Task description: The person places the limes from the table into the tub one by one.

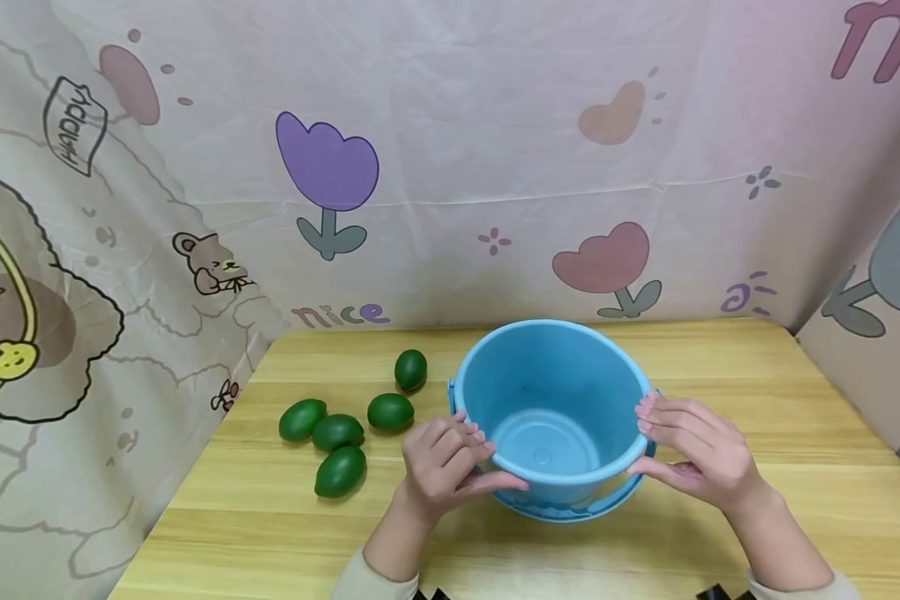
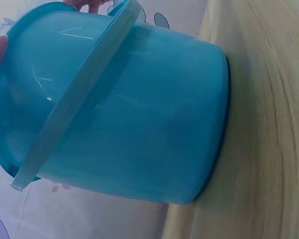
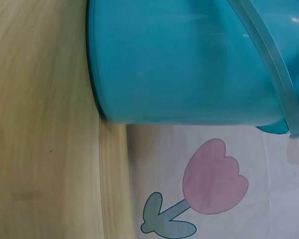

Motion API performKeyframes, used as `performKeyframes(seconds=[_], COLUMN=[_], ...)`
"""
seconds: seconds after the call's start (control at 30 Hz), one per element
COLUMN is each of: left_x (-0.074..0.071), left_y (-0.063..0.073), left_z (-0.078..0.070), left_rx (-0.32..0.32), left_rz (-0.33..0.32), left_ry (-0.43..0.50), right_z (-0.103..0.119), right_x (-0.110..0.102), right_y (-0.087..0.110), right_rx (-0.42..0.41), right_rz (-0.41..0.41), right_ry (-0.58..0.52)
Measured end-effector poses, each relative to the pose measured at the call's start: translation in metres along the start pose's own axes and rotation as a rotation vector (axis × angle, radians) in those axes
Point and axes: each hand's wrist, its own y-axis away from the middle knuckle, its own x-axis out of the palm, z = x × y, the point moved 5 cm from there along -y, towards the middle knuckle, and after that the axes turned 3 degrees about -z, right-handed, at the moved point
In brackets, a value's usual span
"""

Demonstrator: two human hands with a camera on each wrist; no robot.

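Observation:
A light blue plastic bucket [image 1: 547, 450] stands upright on the wooden table, its bare inner floor showing from above. Its handle [image 2: 74, 99] hangs down across the near side. My left hand [image 1: 450, 462] grips the rim at the near left, fingers bent over the edge and thumb along the front. On the right side, my right hand [image 1: 697, 454] holds the rim between fingers and thumb. The bucket's wall [image 3: 179, 64] fills much of the right wrist view, where the right hand is hardly seen.
Several green limes [image 1: 337, 433] lie loosely grouped on the table [image 1: 217, 508], left of the bucket. A printed cloth backdrop [image 1: 435, 167] rises behind the table's far edge and continues along both sides.

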Motion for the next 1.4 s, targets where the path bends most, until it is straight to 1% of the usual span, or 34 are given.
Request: performKeyframes(seconds=[0.13, 0.33, 0.5, 0.67, 0.83, 1.07, 1.2, 1.3, 1.4], left_x=[-0.002, -0.002, -0.002, -0.002, -0.002, -0.004, -0.005, -0.006, -0.007], left_y=[-0.004, -0.004, -0.003, -0.003, -0.003, -0.005, -0.006, -0.007, -0.006], left_z=[-0.003, -0.003, -0.004, -0.004, -0.003, 0.002, 0.005, 0.007, 0.01], left_rx=[0.031, 0.041, 0.033, 0.028, 0.025, 0.003, 0.027, 0.048, 0.04], left_rz=[0.006, 0.014, 0.016, 0.016, 0.032, 0.095, 0.117, 0.121, 0.129], left_ry=[-0.033, -0.043, -0.04, -0.036, -0.034, 0.001, 0.024, 0.045, 0.065], right_z=[-0.002, -0.002, -0.002, -0.002, -0.003, -0.002, -0.002, -0.002, -0.001], right_x=[0.001, 0.001, 0.0, 0.0, 0.0, 0.003, 0.003, 0.002, 0.001], right_y=[-0.002, -0.003, -0.002, 0.002, 0.003, 0.001, 0.0, 0.0, 0.001], right_rx=[0.002, 0.004, 0.017, 0.019, 0.024, 0.022, 0.023, 0.023, 0.019], right_rz=[0.001, -0.002, 0.014, -0.011, -0.025, -0.048, -0.061, -0.069, -0.073], right_ry=[-0.048, -0.067, -0.041, -0.003, -0.004, -0.022, -0.036, -0.038, -0.033])
